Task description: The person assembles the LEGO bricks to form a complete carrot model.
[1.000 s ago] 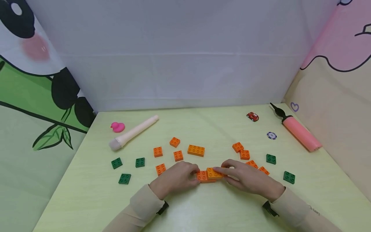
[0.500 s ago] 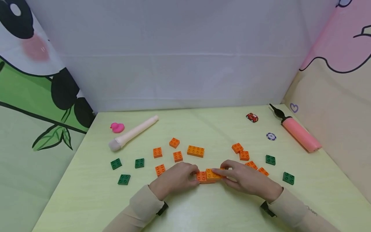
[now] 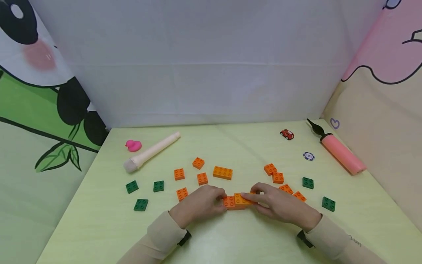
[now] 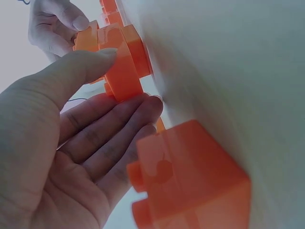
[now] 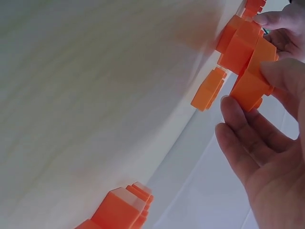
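Note:
In the head view a small stack of orange building bricks (image 3: 229,202) sits near the table's front, between both hands. My left hand (image 3: 202,203) pinches the middle brick (image 4: 121,76) between thumb and fingers at the stack's left end. A lower brick (image 4: 137,50) shows beneath it, on the table side. My right hand (image 3: 280,203) grips the lighter orange top brick (image 5: 250,86), thumb on one side and fingertips on the other. That top brick is seated offset to the right on the layer below. Its right end is hidden behind the right fingers in the head view.
Loose orange bricks lie left, behind and right of the hands, including a long brick (image 3: 222,172). Several green bricks (image 3: 141,204) are farther out on both sides. Behind are a pink duck (image 3: 133,145), a pale tube (image 3: 153,151), a toy car (image 3: 287,134), a chip (image 3: 308,156) and a pink pump (image 3: 343,153).

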The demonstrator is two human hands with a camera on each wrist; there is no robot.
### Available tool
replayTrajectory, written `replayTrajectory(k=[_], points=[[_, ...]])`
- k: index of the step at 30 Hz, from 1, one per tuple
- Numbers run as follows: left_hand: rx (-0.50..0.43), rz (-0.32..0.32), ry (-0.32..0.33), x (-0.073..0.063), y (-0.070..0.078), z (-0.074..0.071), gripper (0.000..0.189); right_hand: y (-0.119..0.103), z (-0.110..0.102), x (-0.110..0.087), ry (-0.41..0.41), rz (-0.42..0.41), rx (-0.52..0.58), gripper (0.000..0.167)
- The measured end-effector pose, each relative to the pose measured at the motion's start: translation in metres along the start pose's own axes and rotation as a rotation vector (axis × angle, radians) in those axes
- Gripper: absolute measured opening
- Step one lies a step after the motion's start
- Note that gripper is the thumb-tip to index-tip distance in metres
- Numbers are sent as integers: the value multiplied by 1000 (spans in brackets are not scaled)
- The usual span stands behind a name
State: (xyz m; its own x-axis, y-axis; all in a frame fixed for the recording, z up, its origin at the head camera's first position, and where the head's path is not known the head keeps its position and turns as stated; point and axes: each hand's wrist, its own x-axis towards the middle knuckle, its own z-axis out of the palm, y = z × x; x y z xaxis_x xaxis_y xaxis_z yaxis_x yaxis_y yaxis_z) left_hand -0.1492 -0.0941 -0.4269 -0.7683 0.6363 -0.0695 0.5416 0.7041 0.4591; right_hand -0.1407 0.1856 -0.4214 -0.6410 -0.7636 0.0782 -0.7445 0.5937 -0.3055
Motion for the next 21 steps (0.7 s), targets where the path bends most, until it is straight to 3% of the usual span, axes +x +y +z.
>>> replayTrajectory(k=[15, 21], points=[[-8, -6, -9, 1, 3, -2, 23, 5, -1, -1, 16, -6, -22, 49], [6, -84, 4, 3, 6, -15, 41, 7, -1, 0, 18, 21, -10, 47]])
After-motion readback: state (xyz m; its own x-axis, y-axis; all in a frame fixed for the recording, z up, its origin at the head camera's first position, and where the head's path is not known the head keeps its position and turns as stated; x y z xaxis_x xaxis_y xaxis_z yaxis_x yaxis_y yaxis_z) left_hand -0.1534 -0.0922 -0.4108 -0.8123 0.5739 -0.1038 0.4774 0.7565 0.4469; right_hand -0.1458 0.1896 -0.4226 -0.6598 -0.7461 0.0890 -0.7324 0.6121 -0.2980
